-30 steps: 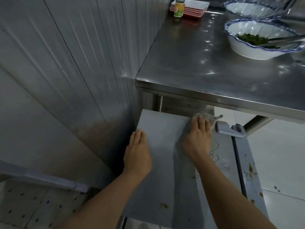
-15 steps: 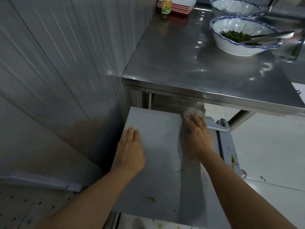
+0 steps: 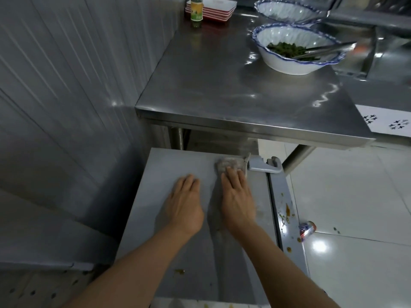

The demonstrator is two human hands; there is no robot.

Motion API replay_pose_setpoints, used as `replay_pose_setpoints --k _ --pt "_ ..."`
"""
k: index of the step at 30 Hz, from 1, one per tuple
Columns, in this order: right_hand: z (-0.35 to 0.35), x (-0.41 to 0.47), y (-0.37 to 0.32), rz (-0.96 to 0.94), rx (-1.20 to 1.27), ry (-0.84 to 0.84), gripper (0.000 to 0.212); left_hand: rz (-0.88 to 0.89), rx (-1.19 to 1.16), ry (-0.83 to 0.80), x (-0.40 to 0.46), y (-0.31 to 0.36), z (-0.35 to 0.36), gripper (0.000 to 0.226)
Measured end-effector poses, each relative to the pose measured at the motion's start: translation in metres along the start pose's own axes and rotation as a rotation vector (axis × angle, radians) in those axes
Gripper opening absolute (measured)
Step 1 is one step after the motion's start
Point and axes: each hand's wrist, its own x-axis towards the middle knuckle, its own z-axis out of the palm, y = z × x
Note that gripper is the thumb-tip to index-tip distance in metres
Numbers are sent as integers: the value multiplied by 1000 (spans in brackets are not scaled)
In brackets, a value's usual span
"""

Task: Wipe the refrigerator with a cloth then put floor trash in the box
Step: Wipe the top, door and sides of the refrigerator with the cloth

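Observation:
The low grey refrigerator (image 3: 178,252) has its flat top right below me, tucked under a steel table. My right hand (image 3: 236,197) presses flat on a greyish cloth (image 3: 229,164) near the top's far right corner, beside the grey door hinge (image 3: 263,166). My left hand (image 3: 184,203) lies palm down on the bare top, fingers together, holding nothing. Orange-brown stains (image 3: 288,211) spot the refrigerator's right edge strip, and one more stain (image 3: 179,272) sits near the front. A crushed can (image 3: 307,227) lies on the white floor tiles to the right.
The steel table (image 3: 222,90) overhangs the refrigerator's back edge. On it stand a blue-rimmed bowl of greens with tongs (image 3: 295,50), a second bowl (image 3: 287,10), red trays (image 3: 213,10) and a small bottle (image 3: 196,11). A ribbed metal wall (image 3: 66,85) runs along the left.
My right hand has slid the cloth leftward and back along the far edge of the refrigerator top. My left hand stays flat. The view has shifted, bringing the can on the floor into sight.

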Motion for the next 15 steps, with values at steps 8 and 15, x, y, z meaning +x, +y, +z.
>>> replay_pose_setpoints --k 8,15 --pt "-20 78 14 89 -27 -43 49 17 12 -20 6 -5 5 64" --pt "-11 -7 10 51 28 -2 58 -20 21 -54 7 -1 5 61"
